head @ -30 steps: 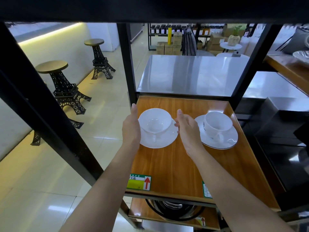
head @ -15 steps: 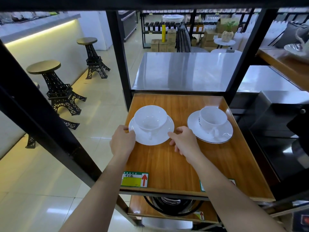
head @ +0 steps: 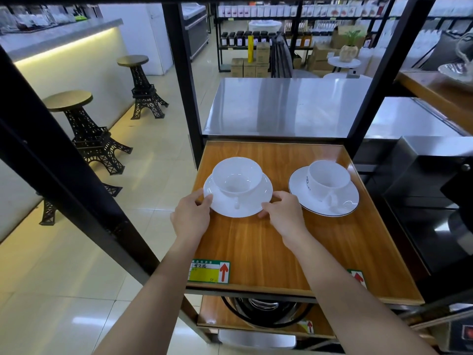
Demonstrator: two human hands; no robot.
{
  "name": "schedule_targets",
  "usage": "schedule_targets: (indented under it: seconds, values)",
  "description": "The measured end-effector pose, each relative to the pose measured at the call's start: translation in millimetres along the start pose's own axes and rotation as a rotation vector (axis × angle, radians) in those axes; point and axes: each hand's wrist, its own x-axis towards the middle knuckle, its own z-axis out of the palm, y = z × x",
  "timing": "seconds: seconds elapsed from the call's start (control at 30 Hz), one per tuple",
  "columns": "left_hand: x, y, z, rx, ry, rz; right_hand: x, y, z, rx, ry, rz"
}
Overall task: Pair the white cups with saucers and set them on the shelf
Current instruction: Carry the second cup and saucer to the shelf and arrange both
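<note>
Two white cups on saucers stand on the wooden shelf [head: 256,242]. The left cup [head: 236,175] sits on a plain white saucer [head: 247,208], handle toward me. The right cup [head: 327,178] sits on a dark-rimmed saucer [head: 344,206] with a small gap between the pairs. My left hand [head: 190,216] has its thumb and fingers curled on the left saucer's near-left rim. My right hand [head: 284,216] pinches the same saucer's near-right rim. That saucer lies flat on the shelf.
Black frame posts [head: 184,80] rise at the shelf's back corners and a slanted black post [head: 64,175] crosses the left. A steel table [head: 286,106] lies behind. A black pot [head: 266,311] sits on the shelf below, dark appliances [head: 430,190] stand to the right, and stools [head: 84,129] to the left.
Both hands drew back from beside the left cup toward me and now rest on the near rim of its saucer. The view has dropped slightly.
</note>
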Motion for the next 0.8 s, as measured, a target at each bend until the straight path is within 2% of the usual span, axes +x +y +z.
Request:
schedule_targets:
  seconds: [0.23,0.53,0.67,0.8]
  values:
    - [7.1,-4.9,3.2,0.047,0.0,0.013,-0.4,2.0,-1.4,0.075,0.046,-0.02]
    - [8.8,-8.3,7.1,0.099,0.041,0.039,1.1,4.0,-1.7,0.06,0.04,-0.026]
    - [7.2,-4.9,7.0,0.115,0.047,0.022,1.9,2.6,-2.7,-0.01,0.017,-0.026]
    - [12.4,-1.2,1.7,0.03,-0.031,-0.067,-2.1,-1.1,-8.5,-0.123,-0.003,-0.05]
